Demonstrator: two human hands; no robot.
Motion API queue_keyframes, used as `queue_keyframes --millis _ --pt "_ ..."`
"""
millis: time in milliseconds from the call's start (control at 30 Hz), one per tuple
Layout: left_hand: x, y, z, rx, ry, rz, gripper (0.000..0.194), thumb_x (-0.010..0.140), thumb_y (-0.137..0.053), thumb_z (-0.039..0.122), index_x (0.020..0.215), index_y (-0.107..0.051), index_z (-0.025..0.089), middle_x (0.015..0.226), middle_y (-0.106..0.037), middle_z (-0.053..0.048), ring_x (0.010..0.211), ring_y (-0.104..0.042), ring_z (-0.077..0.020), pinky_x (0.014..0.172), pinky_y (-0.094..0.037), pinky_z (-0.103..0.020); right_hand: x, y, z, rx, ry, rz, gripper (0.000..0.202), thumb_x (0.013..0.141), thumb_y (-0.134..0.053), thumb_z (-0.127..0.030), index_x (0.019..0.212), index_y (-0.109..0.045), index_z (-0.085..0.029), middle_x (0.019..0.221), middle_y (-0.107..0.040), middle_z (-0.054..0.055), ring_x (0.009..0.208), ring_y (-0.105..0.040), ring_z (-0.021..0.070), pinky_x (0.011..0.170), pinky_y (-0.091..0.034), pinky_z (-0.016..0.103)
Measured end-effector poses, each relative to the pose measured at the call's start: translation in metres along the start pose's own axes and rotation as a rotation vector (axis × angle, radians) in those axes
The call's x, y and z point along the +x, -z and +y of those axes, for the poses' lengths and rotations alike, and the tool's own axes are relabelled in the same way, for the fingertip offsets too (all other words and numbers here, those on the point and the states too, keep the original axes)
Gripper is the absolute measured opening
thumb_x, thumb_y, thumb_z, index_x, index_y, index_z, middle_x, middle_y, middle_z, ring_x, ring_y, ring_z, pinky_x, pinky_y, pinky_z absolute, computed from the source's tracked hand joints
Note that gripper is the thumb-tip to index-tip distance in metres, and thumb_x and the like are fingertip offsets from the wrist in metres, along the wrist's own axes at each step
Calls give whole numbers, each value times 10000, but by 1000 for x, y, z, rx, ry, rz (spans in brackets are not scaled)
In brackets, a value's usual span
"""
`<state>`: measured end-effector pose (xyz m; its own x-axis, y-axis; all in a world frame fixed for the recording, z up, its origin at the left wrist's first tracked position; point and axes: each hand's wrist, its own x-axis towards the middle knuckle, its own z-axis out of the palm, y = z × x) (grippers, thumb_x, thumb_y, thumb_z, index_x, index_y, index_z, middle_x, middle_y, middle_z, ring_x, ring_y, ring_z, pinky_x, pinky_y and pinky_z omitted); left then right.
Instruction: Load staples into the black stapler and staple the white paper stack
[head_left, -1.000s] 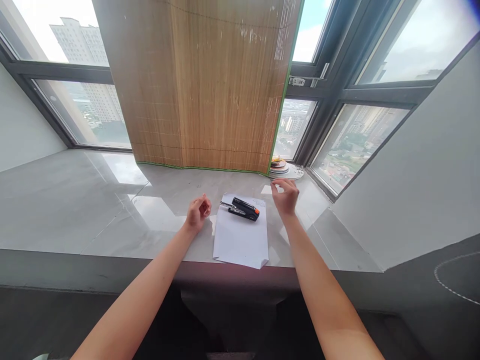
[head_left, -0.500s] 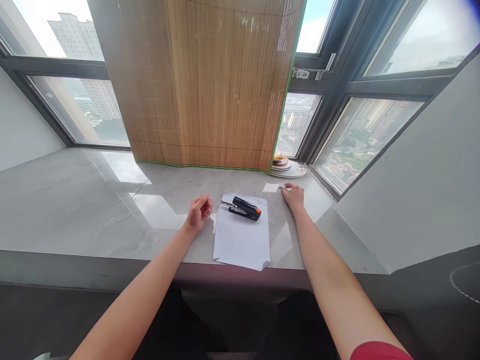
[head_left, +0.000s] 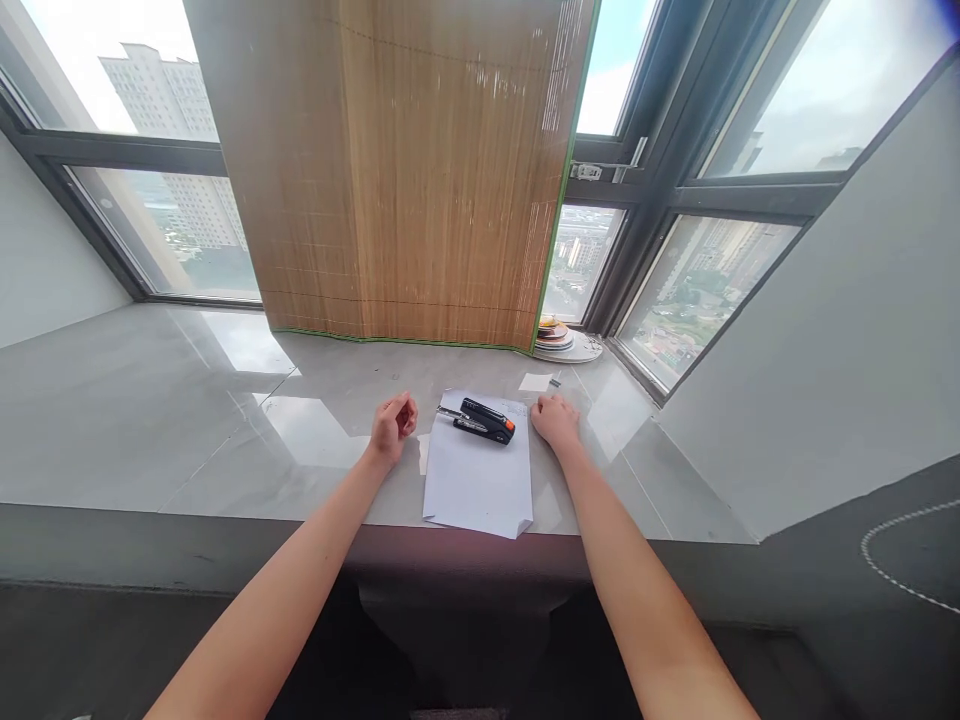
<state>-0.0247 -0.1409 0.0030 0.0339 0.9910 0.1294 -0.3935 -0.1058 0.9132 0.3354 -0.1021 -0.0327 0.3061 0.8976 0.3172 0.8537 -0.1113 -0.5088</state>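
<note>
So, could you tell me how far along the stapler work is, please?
The stapler already lies open on the paper; a small strip lies on the ledge. I can't tell whether the left hand or right hand holds anything. Closing the stapler seems to remain.

The left hand (head_left: pixel 394 428), to the left of the white paper (head_left: pixel 478 490), and the right hand (head_left: pixel 556 420), to its right, are both bare, as are the wrists. The left forearm (head_left: pixel 277 580) and right forearm (head_left: pixel 637 590) are uncovered too, slender at the wrist and broadening steadily towards the elbow, smooth in outline. Below the paper, one near-black shape (head_left: pixel 375 650) lies to the left and another near-black shape (head_left: pixel 596 650) to the right; they look like dark legwear, but are too deep in shadow to make out fabric, seams or folds.
</note>
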Motion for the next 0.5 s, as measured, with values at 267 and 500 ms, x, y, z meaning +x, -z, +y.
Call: queue_keyframes --millis 267,500 --pt "16 4 -8 489 -64 290 357 846 -699 369 583 -503 226 562 -465 6 527 -423 -135 522 -305 -268 0 12 0 -23 -60 -138 237 872 -558 -257 640 -596 -225 737 -680 68 906 -650 257 899 -424 377" --pt "76 15 -5 1512 -203 353 407 926 -580 191 1313 -679 115 1465 -616 -247 1367 -571 -375 1095 -466 -452 -3 16 -5 -9 -87 -158 239 870 -552 -238 633 -534 -219 714 -658 29 883 -617 230 874 -374 345"
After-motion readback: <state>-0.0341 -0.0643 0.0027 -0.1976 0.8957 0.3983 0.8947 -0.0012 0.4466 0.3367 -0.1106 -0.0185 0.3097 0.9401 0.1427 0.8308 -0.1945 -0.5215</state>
